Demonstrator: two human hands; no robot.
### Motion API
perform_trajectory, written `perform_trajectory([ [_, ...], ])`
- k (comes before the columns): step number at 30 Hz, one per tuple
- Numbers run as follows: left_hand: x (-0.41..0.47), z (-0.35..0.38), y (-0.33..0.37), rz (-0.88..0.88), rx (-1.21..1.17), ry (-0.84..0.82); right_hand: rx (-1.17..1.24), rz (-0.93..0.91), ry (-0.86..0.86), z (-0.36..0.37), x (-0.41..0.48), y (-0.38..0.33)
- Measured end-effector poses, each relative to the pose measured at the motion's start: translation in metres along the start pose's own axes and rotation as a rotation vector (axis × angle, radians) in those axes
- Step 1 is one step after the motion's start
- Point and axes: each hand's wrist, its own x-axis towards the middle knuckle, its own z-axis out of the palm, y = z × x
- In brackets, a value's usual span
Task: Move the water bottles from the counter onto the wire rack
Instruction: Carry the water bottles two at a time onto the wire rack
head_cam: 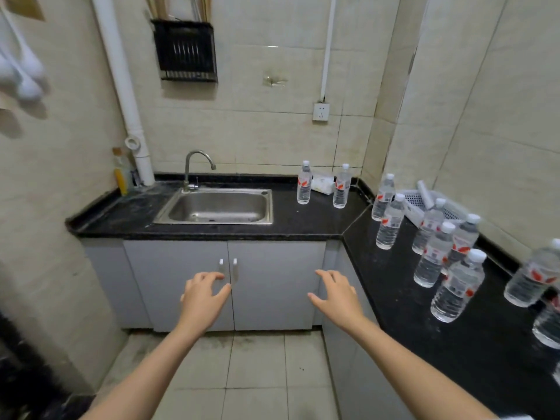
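Note:
Several clear water bottles with white caps and red-marked labels stand on the black counter (303,225). Two stand behind the sink's right side, one bottle (304,183) and another bottle (342,187). A larger group fills the right-hand stretch, the nearest full one being a bottle (458,291). A black wire rack (185,51) hangs on the tiled wall above the sink, holding a few thin sticks. My left hand (203,295) and my right hand (336,294) hover in front of the cabinet doors, fingers spread, holding nothing, well short of any bottle.
A steel sink (218,206) with a curved tap (197,168) sits in the counter. A white basket (424,201) rests against the right wall behind the bottles. A white pipe (127,95) runs down the left corner. Grey cabinet doors (272,283) stand below.

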Motion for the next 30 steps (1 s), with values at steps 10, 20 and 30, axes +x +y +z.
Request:
perform_trajectory([
  [10, 0.162, 0.023, -0.040, -0.050, -0.094, 0.042, -0.006, -0.004, 0.020, 0.033, 0.146, -0.015],
  [20, 0.345, 0.059, -0.042, 0.065, -0.138, -0.027, -0.004, 0.167, 0.105, 0.039, 0.275, -0.022],
  [30, 0.374, 0.161, -0.037, 0.033, -0.181, -0.277, -0.021, 0.356, 0.001, 0.053, 0.296, 0.039],
])
